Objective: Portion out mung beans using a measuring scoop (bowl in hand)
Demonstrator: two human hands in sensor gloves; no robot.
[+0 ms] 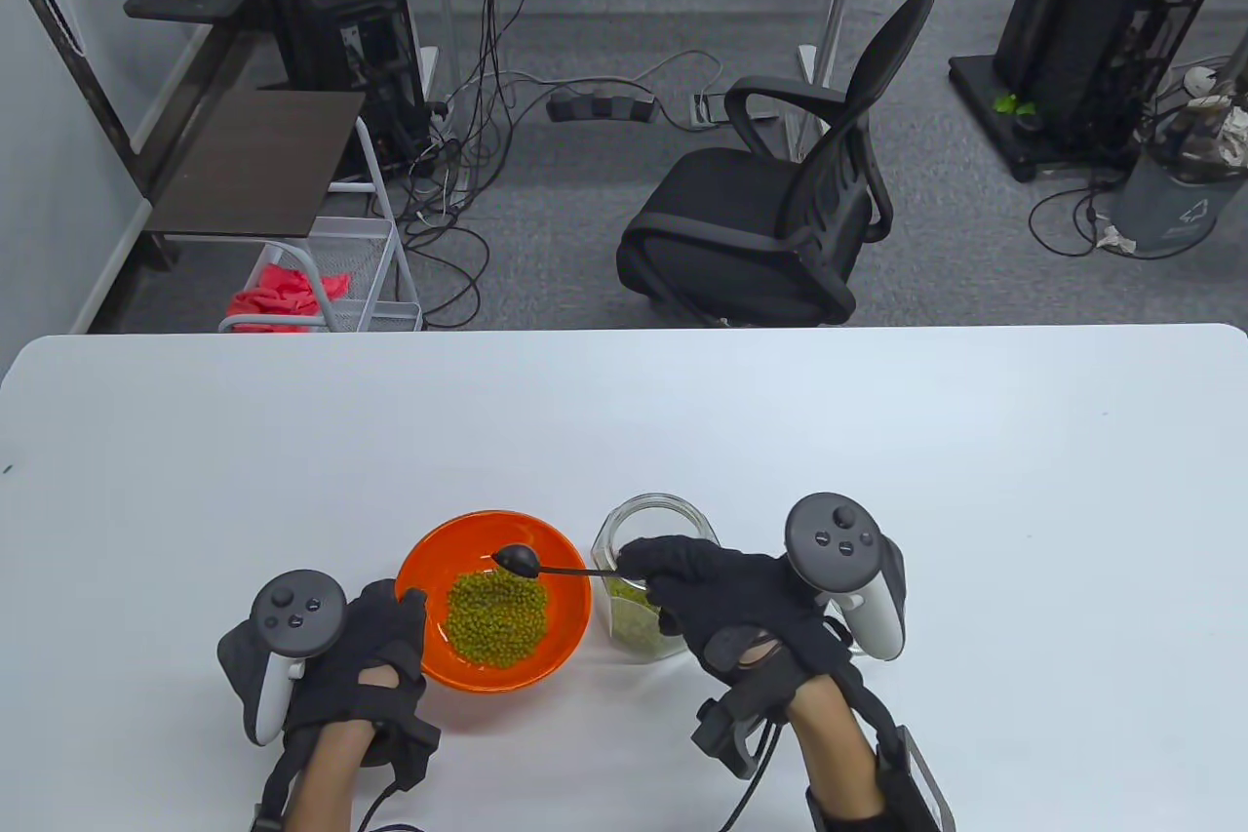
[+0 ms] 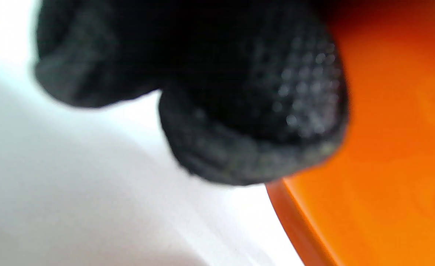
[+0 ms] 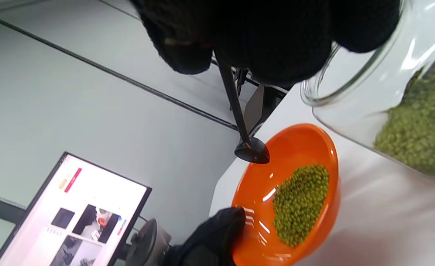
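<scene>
Plainly, the left hand grips the near-left rim of the orange bowl, thumb over the edge, probably to steady and angle it for pouring; the bowl looks tipped. The right hand pinches the thin handle of the black measuring scoop, fingers curled round it, holding the scoop's head above the bowl's far side. Its cup looks turned over, so I judge its load already dropped. A heap of green mung beans lies in the bowl. Just beside it on the white desk stands an open glass jar, partly behind the right hand, with more beans at its bottom.
</scene>
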